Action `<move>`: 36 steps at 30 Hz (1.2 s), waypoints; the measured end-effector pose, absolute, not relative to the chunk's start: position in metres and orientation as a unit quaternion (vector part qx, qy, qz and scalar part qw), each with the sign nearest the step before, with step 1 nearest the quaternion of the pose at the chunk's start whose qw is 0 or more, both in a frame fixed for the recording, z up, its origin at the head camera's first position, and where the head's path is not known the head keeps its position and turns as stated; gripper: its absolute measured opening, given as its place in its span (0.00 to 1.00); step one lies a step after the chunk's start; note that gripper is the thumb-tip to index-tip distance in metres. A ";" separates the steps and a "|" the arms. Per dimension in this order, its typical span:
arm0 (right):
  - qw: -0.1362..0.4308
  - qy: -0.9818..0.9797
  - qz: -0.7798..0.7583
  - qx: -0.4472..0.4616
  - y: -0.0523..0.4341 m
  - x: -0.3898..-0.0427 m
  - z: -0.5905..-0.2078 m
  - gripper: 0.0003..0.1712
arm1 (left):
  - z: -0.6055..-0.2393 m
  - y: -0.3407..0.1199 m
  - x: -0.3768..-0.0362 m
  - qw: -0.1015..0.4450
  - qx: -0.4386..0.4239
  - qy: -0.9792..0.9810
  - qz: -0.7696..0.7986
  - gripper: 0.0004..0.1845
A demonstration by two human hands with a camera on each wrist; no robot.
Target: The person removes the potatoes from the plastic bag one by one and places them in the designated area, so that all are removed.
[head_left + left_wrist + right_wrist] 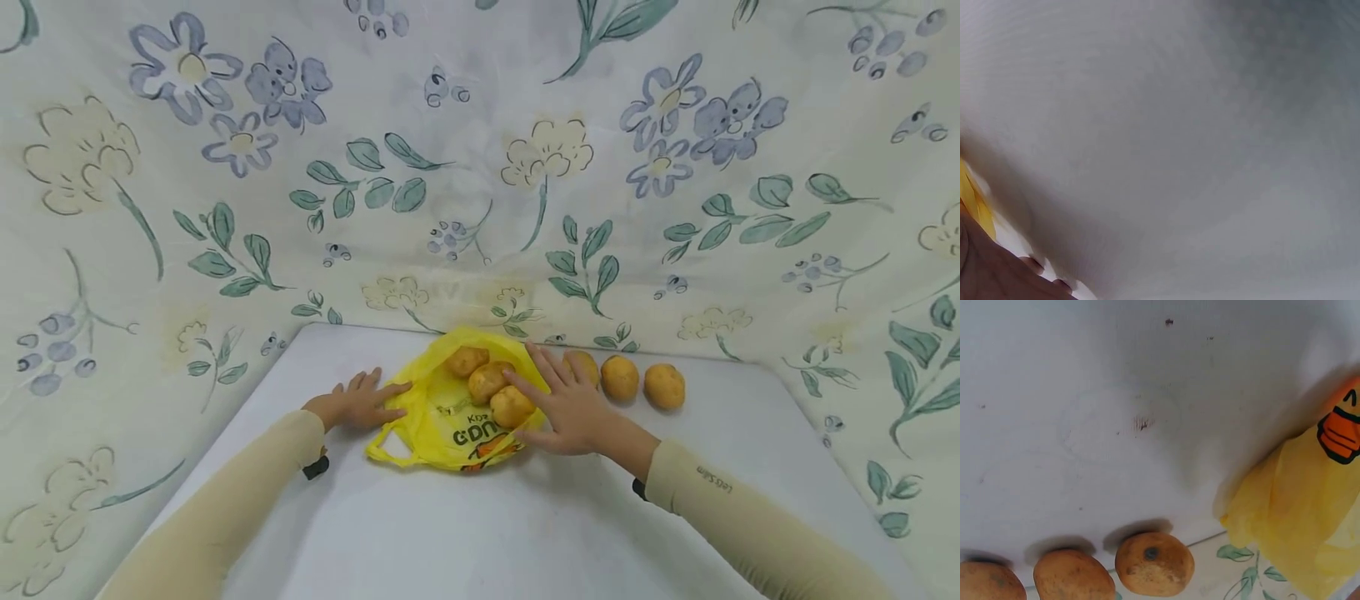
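I see three potatoes (489, 383) in the mid-frame yellow bag (433, 437), left hand (360, 405) and right hand (576, 414) spread wide.

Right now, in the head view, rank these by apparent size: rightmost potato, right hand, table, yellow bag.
Largest to smallest:
1. Table
2. Yellow bag
3. Right hand
4. Rightmost potato

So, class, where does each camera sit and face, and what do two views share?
On head: facing forward-down at yellow bag; left hand, right hand, sleeves show.
On left wrist: facing pale surface; left hand partly shows.
On right wrist: facing table and loose potatoes; perhaps a fingertip, lower right.
Head and right wrist share potatoes and bag.
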State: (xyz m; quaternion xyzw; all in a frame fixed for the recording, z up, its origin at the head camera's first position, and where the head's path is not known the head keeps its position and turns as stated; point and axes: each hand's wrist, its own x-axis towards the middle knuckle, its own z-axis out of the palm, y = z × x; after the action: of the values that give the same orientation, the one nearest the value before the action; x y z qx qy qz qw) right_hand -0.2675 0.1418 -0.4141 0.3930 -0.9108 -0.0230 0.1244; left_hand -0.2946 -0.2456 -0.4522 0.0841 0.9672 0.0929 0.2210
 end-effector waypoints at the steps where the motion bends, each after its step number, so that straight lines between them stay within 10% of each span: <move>1: 0.119 -0.912 -0.022 0.393 0.141 -0.267 -0.416 0.50 | -0.453 -0.245 -0.294 0.221 0.084 0.967 0.093 0.42; 36: 0.104 -0.889 0.011 0.447 0.125 -0.274 -0.430 0.51 | -0.453 -0.244 -0.293 0.217 0.087 0.969 0.081 0.41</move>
State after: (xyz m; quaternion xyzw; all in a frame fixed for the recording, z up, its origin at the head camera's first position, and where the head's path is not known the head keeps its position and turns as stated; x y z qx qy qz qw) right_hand -0.2740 0.1254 -0.4300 0.4467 -0.8886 0.0112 0.1035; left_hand -0.2926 -0.2440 -0.4529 0.0867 0.9689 0.0810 0.2170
